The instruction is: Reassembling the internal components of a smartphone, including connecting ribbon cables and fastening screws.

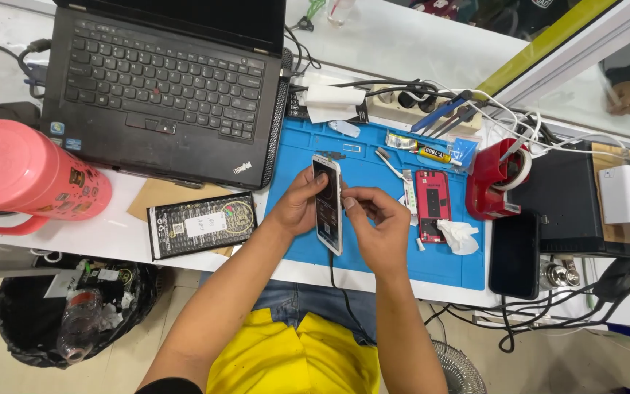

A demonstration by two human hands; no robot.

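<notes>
Blue mat (373, 252) | left hand (299, 208) grip closed round white phone (328, 204) | right hand (380, 230) pinches its edge

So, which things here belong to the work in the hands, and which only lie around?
In the work:
- left hand, holding the white phone
- right hand, touching the phone's front
- cable plugged in at the phone's bottom end
- blue mat beneath

Lying about:
- laptop
- pink jug
- red opened phone
- tape dispenser
- black phone
- bin
</notes>
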